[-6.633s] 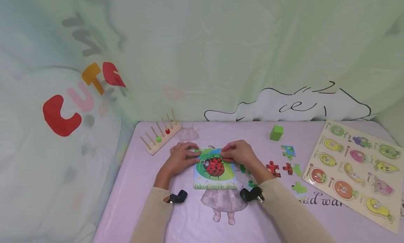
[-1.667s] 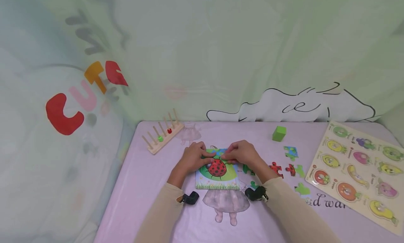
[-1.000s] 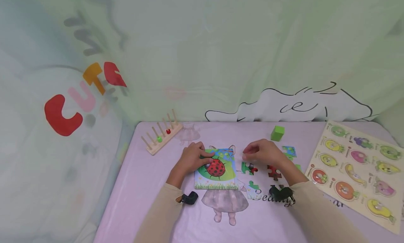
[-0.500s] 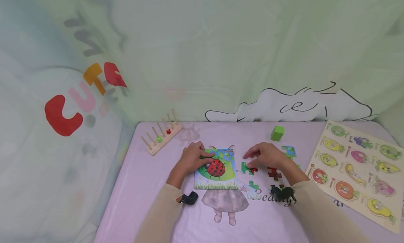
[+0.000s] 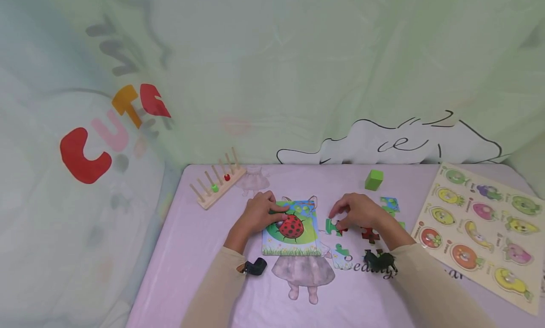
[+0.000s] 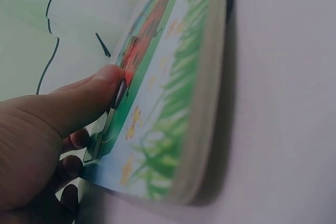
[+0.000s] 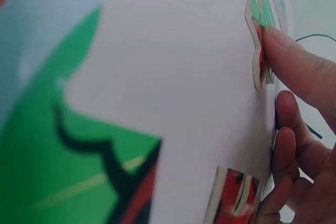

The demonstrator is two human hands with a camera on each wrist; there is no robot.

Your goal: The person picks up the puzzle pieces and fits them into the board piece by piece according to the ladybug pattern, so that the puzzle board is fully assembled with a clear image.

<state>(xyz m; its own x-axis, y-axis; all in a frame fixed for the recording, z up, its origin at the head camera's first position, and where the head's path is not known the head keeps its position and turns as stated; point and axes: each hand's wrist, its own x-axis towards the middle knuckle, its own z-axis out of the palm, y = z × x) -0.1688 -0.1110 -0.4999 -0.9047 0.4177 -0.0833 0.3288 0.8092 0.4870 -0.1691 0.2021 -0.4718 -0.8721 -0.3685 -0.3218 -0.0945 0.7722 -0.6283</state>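
Note:
In the head view, my left hand (image 5: pixel 259 212) rests on the upper left of a square ladybug puzzle board (image 5: pixel 291 250), its thumb and index finger lying across the picture. The left wrist view shows the thumb (image 6: pixel 105 85) pressing at raised pieces on the board (image 6: pixel 152 135), with the other fingers bent by its edge. My right hand (image 5: pixel 357 212) pinches a green-and-red puzzle piece (image 5: pixel 330 227) on the table right of the board. From the right wrist, its thumb (image 7: pixel 294 61) lies on that piece (image 7: pixel 261 59); the index fingertip is hidden behind it.
Loose puzzle pieces lie about the right hand: a red one (image 5: pixel 370 234), a pale green one (image 5: pixel 341 257) and a blue one (image 5: pixel 389 204). A green block (image 5: pixel 374 180) stands behind. A wooden peg rack (image 5: pixel 221 188) is back left, a fruit board (image 5: pixel 477 233) far right.
My right hand has moved right, off the board's top edge to a loose piece, and its thumb and index finger have closed on it. The left hand shifted from the board's left edge onto its picture.

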